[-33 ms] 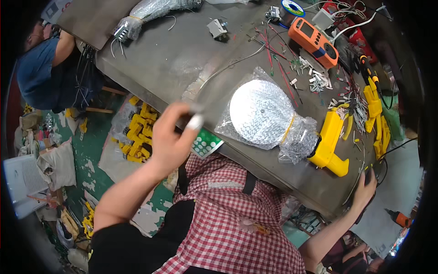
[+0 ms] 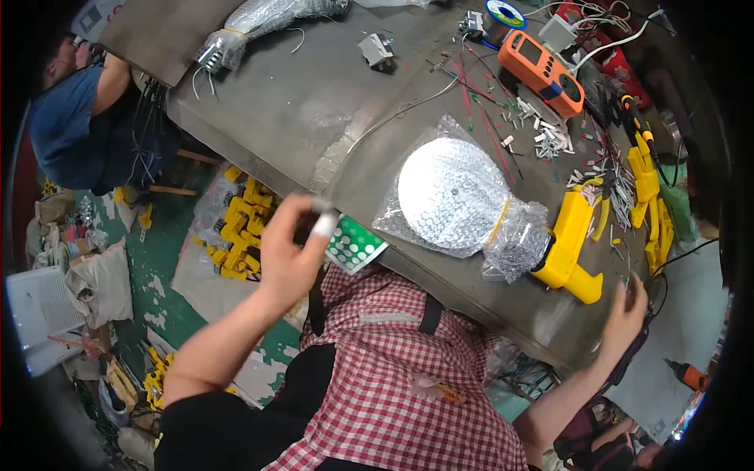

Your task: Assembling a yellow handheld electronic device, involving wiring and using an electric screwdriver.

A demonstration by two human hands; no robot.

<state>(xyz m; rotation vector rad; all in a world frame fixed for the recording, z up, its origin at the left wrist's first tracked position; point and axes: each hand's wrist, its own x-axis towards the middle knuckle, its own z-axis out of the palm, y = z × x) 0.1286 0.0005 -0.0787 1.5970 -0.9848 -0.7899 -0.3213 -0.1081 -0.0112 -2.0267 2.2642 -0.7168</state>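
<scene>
My left hand is raised by the table's near edge, thumb and forefinger curved with a gap between them; white coverings show on their tips. Just beside it, a green sheet with round white dots hangs over that edge. My right hand is at the table's right edge, fingers apart, close to a dark cable. Between the hands lies a round-headed device in bubble wrap, cinched by a yellow band. Its yellow pistol-shaped handle points toward my right hand.
Loose wires and white connectors lie at the right, near an orange meter and yellow handle shells. Another wrapped piece and a small grey switch lie farther back. A person sits at the left.
My left hand has dropped slightly toward the near edge and the green sheet. My right hand has shifted a little left, and its fingers show more spread.
</scene>
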